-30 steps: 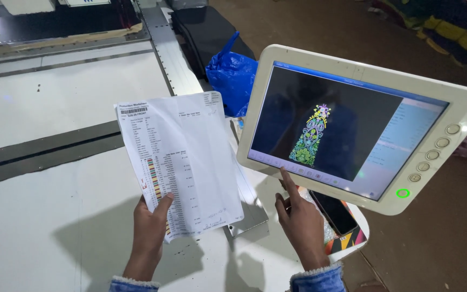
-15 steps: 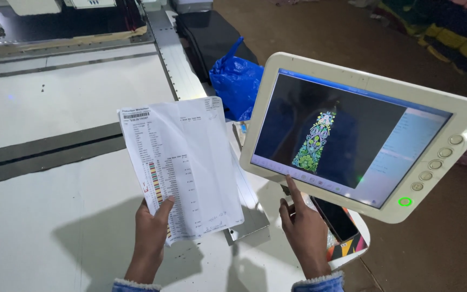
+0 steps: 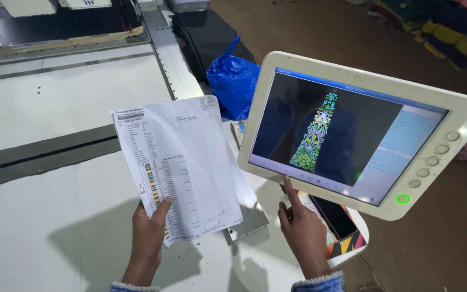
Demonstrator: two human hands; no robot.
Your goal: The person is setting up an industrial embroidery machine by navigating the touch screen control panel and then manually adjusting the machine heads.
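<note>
- Head view: left hand point(image 3: 148, 238) pinches a printed worksheet point(image 3: 178, 167) at its bottom edge, long axis upright, leaning slightly left.
- Right hand point(image 3: 303, 232), index finger out and the rest curled, touches the touchscreen panel's point(image 3: 363, 132) lower edge.
- Bare white machine table point(image 3: 44, 227) spreads leftward.

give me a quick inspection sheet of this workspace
surface: white machine table with a dark slot across it
job's things: printed paper sheet; white touchscreen panel showing a colourful pattern
clutter: blue plastic bag; dark phone under the panel
fingers: left hand holds the sheet's lower edge; right hand, forefinger at the screen's lower edge
cables: nothing seen
surroundings: brown floor; bundled fabrics far right
</note>
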